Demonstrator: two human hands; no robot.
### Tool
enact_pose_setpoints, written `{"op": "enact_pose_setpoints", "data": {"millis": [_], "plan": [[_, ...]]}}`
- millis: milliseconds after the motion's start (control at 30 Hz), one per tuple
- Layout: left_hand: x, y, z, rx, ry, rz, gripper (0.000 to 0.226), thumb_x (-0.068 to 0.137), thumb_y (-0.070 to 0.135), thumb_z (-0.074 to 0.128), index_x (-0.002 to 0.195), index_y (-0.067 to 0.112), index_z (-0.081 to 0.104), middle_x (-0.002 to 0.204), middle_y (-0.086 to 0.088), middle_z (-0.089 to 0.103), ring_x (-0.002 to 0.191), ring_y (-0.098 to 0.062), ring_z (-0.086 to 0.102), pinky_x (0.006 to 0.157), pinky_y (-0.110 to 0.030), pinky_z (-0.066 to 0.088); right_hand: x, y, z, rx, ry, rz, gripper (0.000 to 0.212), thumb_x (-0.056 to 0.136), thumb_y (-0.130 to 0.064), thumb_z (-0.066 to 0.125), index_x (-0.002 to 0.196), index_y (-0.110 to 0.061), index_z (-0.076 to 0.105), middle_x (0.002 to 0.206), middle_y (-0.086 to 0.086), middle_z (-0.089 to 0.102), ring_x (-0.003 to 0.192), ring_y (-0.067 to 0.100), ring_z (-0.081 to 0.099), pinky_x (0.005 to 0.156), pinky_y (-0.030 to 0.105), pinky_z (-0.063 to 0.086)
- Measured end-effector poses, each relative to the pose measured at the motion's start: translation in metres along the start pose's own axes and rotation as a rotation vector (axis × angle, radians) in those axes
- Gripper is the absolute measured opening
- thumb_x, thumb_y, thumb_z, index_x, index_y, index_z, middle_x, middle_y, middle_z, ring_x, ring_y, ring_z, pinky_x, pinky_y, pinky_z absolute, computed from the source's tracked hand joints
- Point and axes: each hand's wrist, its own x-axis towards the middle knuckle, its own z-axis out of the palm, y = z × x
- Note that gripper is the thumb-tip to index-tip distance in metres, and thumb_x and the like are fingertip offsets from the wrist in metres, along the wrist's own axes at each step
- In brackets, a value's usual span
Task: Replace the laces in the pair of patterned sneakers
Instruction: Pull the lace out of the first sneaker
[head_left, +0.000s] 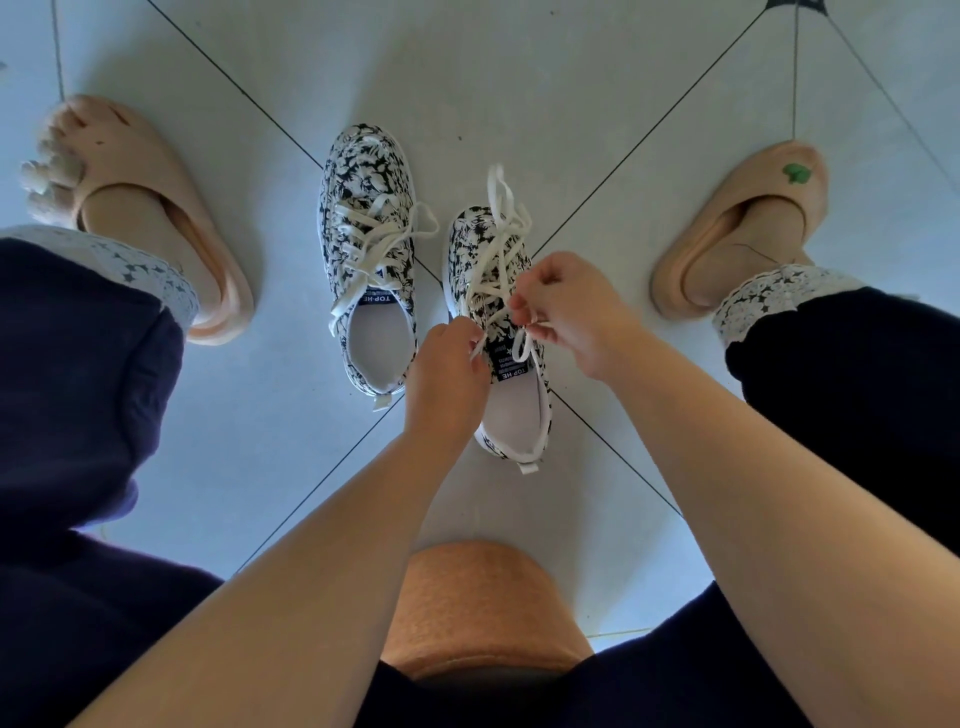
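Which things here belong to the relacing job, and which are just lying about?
In the job:
- sneaker under the hands
- its white lace, pinched by the left hand and the right hand
- second sneaker, with its own lace

Just about:
- slipper on one foot
- slipper on the other foot
- orange seat
- tiled floor

From here I can't make out how the left hand (447, 364) pinches the lace (500, 228), its back covering the fingers and the left side of the sneaker (465, 244), and the small print on the tongue label (511, 370) is unreadable.
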Motion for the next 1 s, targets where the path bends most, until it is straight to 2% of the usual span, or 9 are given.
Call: {"op": "enact_pose_setpoints", "data": {"millis": [200, 267, 367, 467, 567, 700, 867, 933, 1000], "plan": [[0.0, 0.0, -0.002, -0.026, -0.032, -0.008, 0.025, 0.087, 0.004, 0.047, 0.109, 0.009, 0.058, 0.104, -0.008, 0.057, 0.082, -0.02, 0.051, 0.068, -0.024, 0.035, -0.004, -0.039, -0.022, 1.183, -0.236, -0.038, 0.022, 0.096, -0.011, 0.044, 0.075, -0.006, 0.048, 0.046, 0.0, 0.052, 0.038, 0.005, 0.043, 0.045, 0.018, 0.046], [0.0, 0.0, -0.003, -0.046, -0.032, -0.007, 0.025, 0.087, 0.003, 0.048, 0.109, 0.009, 0.058, 0.104, -0.009, 0.057, 0.082, -0.02, 0.051, 0.069, -0.025, 0.037, 0.0, -0.051, -0.034, 0.969, -0.088, -0.171, 0.019, 0.095, -0.01, 0.048, 0.075, -0.01, 0.048, 0.054, 0.0, 0.056, 0.04, 0.005, 0.045, 0.047, 0.02, 0.045], [-0.001, -0.001, -0.005, -0.054, -0.022, -0.005, 0.025, 0.086, 0.002, 0.048, 0.107, 0.009, 0.059, 0.105, -0.009, 0.058, 0.086, -0.022, 0.053, 0.072, -0.027, 0.041, 0.017, -0.038, -0.039, 0.12, 0.253, -0.242, 0.015, 0.09, -0.011, 0.054, 0.078, -0.018, 0.05, 0.07, -0.002, 0.06, 0.052, 0.006, 0.055, 0.056, 0.023, 0.048], [0.0, -0.005, -0.008, -0.06, 0.022, -0.009, 0.026, 0.084, 0.001, 0.048, 0.104, 0.01, 0.062, 0.104, -0.008, 0.06, 0.088, -0.021, 0.055, 0.071, -0.026, 0.039, 0.023, -0.009, -0.029, -0.525, 0.165, -0.233, 0.01, 0.084, -0.015, 0.06, 0.094, -0.018, 0.061, 0.096, -0.004, 0.061, 0.074, 0.012, 0.056, 0.063, 0.022, 0.045], [0.004, -0.008, -0.008, -0.048, 0.04, -0.032, 0.026, 0.084, 0.003, 0.05, 0.103, 0.013, 0.063, 0.103, -0.006, 0.061, 0.085, -0.018, 0.053, 0.069, -0.023, 0.036, 0.017, 0.018, -0.004, -0.655, 0.071, -0.328, 0.017, 0.083, -0.014, 0.06, 0.097, -0.022, 0.066, 0.099, -0.011, 0.053, 0.063, 0.007, 0.051, 0.051, 0.013, 0.04], [0.005, -0.008, -0.003, -0.054, 0.023, -0.053, 0.022, 0.084, 0.007, 0.053, 0.104, 0.016, 0.058, 0.102, -0.002, 0.059, 0.083, -0.016, 0.052, 0.068, -0.023, 0.035, 0.022, 0.041, 0.026, -0.972, 0.175, -0.407, 0.019, 0.085, -0.032, 0.06, 0.101, -0.026, 0.068, 0.109, 0.001, 0.052, 0.106, 0.023, 0.045, 0.085, 0.034, 0.036], [0.008, -0.008, -0.002, -0.035, 0.036, -0.036, 0.019, 0.088, 0.011, 0.052, 0.105, 0.013, 0.059, 0.102, -0.006, 0.06, 0.082, -0.018, 0.052, 0.066, -0.025, 0.035, 0.016, 0.042, 0.026, -1.012, 0.129, -0.494, 0.019, 0.089, -0.028, 0.056, 0.102, -0.02, 0.068, 0.111, 0.003, 0.052, 0.109, 0.024, 0.043, 0.088, 0.034, 0.034], [0.01, -0.008, -0.004, -0.048, 0.067, -0.079, 0.018, 0.088, 0.01, 0.051, 0.103, 0.011, 0.059, 0.102, -0.008, 0.06, 0.081, -0.018, 0.051, 0.065, -0.026, 0.035, 0.016, 0.041, 0.012, -0.729, 0.206, -0.466, 0.011, 0.088, -0.022, 0.059, 0.092, -0.019, 0.069, 0.101, 0.0, 0.057, 0.095, 0.017, 0.049, 0.079, 0.029, 0.037], [0.011, -0.01, -0.006, -0.063, 0.089, -0.114, 0.018, 0.087, 0.008, 0.051, 0.103, 0.009, 0.059, 0.102, -0.008, 0.06, 0.078, -0.016, 0.049, 0.063, -0.025, 0.035, 0.017, 0.043, -0.007, -0.17, 0.37, -0.243, 0.007, 0.086, -0.016, 0.061, 0.086, -0.02, 0.067, 0.081, -0.006, 0.058, 0.075, 0.011, 0.05, 0.068, 0.024, 0.038]]}}
